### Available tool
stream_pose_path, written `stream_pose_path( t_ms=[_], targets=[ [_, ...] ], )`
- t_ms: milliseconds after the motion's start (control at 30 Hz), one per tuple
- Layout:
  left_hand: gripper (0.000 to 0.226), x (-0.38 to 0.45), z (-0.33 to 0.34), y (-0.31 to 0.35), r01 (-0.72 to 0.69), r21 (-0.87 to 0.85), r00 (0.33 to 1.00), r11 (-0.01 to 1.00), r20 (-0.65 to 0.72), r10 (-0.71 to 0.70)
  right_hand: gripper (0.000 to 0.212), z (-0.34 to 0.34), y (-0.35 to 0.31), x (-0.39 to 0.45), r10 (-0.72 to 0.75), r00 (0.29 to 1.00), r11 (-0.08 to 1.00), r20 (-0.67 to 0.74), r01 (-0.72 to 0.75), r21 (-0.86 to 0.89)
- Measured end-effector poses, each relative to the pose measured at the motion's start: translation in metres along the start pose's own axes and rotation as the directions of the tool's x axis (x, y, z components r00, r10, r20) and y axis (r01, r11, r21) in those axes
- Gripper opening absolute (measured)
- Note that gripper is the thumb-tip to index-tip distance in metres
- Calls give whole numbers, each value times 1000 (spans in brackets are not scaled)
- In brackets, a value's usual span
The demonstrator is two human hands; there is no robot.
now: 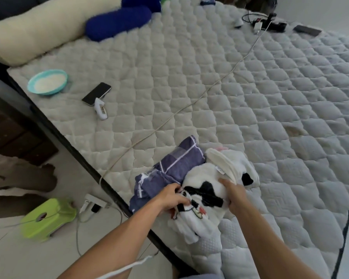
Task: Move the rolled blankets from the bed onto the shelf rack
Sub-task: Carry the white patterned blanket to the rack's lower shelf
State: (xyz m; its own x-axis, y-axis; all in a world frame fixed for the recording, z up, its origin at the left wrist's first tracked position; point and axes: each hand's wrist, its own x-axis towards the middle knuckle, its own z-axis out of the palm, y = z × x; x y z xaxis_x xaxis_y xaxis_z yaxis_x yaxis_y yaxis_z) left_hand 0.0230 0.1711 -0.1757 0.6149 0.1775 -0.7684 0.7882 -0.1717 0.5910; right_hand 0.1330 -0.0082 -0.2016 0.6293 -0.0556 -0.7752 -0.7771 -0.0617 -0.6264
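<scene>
Two rolled blankets lie side by side near the front edge of the quilted bed [240, 93]. One is purple with white lines [169, 168]; the other is a fluffy white blanket with black patches and a cartoon face [206, 190]. My left hand [170, 198] grips the near end of the white blanket, where it meets the purple one. On the white blanket's right side, my right hand [233, 193] grips the fabric, fingers curled into it. No shelf rack is in view.
On the bed lie a teal bowl [47, 82], a phone [96, 94], a white handheld device [101, 110], a long cable [189, 105], a cream bolster [32, 33] and a blue plush [117, 22]. A green stool [48, 218] and power strip [95, 202] sit on the floor at left.
</scene>
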Motion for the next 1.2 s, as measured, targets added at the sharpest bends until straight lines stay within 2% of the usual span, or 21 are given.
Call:
stream_pose_path(
  t_ms=[167,267,367,500,633,700,800,833,900,967,1067,1200],
  targets=[
    [48,-21,-14,-11,-103,-47,995,994,-13,103,57,7,11,-36,-128,990,982,-51,134,135],
    [43,-41,-22,-24,-146,-146,989,978,-35,143,64,17,14,-68,-237,969,952,-69,246,182],
    [44,-71,-34,-42,-181,-286,983,941,-62,171,67,32,15,-108,-349,937,916,-25,347,199],
    [41,-123,-59,-81,-208,-484,977,850,-136,161,60,64,21,-170,-477,874,872,94,457,173],
    [13,-202,-83,-151,-268,-648,948,713,-307,78,65,115,58,-242,-533,793,840,295,536,77],
    [26,-242,-91,-191,-294,-681,920,671,-391,7,60,144,87,-278,-531,743,816,408,578,11],
    [51,-300,-99,-256,-334,-692,861,640,-500,-91,56,190,141,-337,-488,637,773,597,633,-45],
    [50,-320,-99,-277,-356,-690,831,631,-542,-124,60,204,161,-357,-462,594,756,659,652,-57],
    [34,-360,-96,-317,-409,-700,770,586,-609,-191,66,228,200,-396,-394,500,712,771,696,-88],
    [27,-398,-91,-355,-451,-715,713,534,-648,-266,66,248,239,-435,-312,384,663,869,743,-90],
    [38,-445,-79,-414,-499,-737,626,456,-671,-397,64,274,296,-490,-164,217,576,962,813,-85],
    [46,-501,-59,-491,-592,-741,490,317,-644,-588,61,305,379,-558,41,24,463,999,885,-41]
  ],
)
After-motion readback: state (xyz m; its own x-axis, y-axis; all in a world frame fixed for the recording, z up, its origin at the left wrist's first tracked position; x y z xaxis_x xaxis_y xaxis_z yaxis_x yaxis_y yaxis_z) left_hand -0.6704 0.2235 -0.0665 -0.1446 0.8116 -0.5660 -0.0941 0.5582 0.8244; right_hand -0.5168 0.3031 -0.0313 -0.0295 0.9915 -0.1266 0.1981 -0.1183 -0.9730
